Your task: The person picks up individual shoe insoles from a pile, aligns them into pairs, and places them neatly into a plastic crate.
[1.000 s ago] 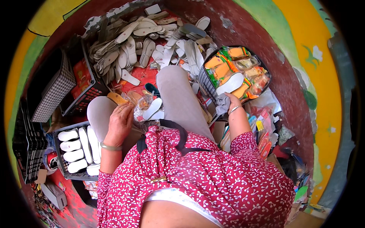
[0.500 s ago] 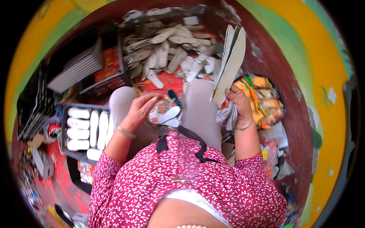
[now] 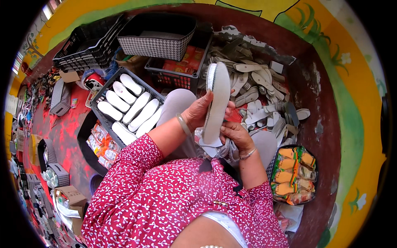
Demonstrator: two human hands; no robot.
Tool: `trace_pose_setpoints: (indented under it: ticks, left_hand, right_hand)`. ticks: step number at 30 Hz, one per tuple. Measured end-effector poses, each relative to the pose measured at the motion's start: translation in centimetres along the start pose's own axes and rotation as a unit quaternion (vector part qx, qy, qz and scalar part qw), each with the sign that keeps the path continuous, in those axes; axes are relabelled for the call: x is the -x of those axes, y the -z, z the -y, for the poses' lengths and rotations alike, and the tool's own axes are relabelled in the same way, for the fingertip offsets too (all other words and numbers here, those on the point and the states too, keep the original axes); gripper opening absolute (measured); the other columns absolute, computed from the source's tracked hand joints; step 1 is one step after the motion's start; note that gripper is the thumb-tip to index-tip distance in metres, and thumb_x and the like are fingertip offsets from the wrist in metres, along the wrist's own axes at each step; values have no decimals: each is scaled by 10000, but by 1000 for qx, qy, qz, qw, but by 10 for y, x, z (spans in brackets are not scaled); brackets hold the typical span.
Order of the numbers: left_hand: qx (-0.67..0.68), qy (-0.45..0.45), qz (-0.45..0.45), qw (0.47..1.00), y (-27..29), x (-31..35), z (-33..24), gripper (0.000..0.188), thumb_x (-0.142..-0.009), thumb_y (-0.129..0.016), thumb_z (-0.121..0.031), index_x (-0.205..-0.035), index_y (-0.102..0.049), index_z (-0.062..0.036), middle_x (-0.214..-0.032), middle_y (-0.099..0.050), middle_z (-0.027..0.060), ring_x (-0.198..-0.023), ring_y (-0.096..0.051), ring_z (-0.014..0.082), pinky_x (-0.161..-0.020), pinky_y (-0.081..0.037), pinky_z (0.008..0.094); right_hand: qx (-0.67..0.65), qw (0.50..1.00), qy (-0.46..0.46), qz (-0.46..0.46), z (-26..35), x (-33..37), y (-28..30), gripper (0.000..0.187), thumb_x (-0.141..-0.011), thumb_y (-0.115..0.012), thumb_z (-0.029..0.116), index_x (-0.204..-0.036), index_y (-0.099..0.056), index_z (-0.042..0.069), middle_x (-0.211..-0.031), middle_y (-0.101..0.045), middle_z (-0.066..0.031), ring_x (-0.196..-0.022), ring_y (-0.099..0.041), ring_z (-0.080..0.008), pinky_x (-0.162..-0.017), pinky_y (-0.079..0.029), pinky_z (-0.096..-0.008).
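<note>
A bundle of cream-coloured shoe insoles (image 3: 218, 103) stands nearly upright over my lap, heels low. My left hand (image 3: 202, 108) grips its left side around mid-length, with fingertips showing past the right edge. Lower down, my right hand (image 3: 237, 135) is closed at the right edge near the heels. A bunched grey cloth or yarn (image 3: 230, 149) hangs at the palm of that hand; how it is held is hidden. Just under the heels a small white flat piece (image 3: 211, 149) shows, mostly covered.
At left stands a dark crate (image 3: 108, 131) of white insoles beside a box of orange packets (image 3: 108, 153). Beyond my knees lie a heap of loose insoles (image 3: 258, 78) and a checked basket (image 3: 159, 44) on a crate. A basket of orange packages (image 3: 289, 175) sits right.
My left hand has come over from the lap and taken hold of the insoles. My right hand has brought them inward, and they are pressed together instead of fanned. The view has turned left.
</note>
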State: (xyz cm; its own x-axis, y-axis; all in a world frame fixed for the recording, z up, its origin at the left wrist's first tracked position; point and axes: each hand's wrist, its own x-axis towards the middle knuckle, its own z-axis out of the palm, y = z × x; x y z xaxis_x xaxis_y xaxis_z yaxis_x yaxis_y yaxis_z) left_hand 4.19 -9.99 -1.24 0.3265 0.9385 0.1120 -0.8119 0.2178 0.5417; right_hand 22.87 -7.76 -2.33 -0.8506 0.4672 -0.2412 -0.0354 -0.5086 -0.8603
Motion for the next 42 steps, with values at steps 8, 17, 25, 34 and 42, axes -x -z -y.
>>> trace_pose_setpoints:
  ticks: [8, 17, 25, 34, 42]
  left_hand:
    - [-172, 87, -2, 981, 27, -14, 29, 693, -711, -678, -566, -1121, -536, -25, -954, -598, 70, -794, -587, 127, -694, -484, 260]
    - [-230, 154, -72, 958, 30, -19, 49, 490, -742, -722, -384, -1071, -522, -81, -829, -529, -17, -686, -517, 72, -582, -457, 213]
    - [-162, 233, -43, 958, 24, -10, 36, 656, -779, -590, -562, -1096, -531, 10, -866, -619, 101, -673, -574, 119, -574, -484, 217]
    - [-109, 241, 18, 964, 36, -7, 39, 763, -828, -454, -637, -1215, -429, 21, -943, -609, 187, -676, -612, 167, -558, -515, 253]
    - [-129, 257, 46, 957, 32, -9, 38, 810, -839, -282, -697, -1301, -358, -36, -1057, -574, 230, -681, -628, 194, -545, -535, 276]
  right_hand:
    - [77, 961, 212, -160, 43, -8, 48, 604, -802, -692, 298, -1249, -444, -25, -981, -589, -86, -914, -553, -135, -854, -406, -256]
    - [72, 950, 174, -249, 7, -16, 50, 883, -704, -785, 305, -1363, -295, -20, -1190, -496, -134, -1067, -512, -187, -899, -420, -296]
    - [7, 953, 213, -214, 23, 2, 66, 441, -823, -659, 129, -1212, -508, -15, -994, -610, -54, -788, -567, -105, -710, -460, -219]
    - [41, 900, 256, -352, 21, -1, 53, 205, -812, -642, 35, -1009, -640, -22, -886, -653, -31, -775, -583, -88, -710, -465, -197]
    - [60, 890, 248, -378, 16, 1, 57, 188, -794, -660, 21, -978, -657, -18, -854, -645, -24, -745, -572, -77, -688, -449, -175]
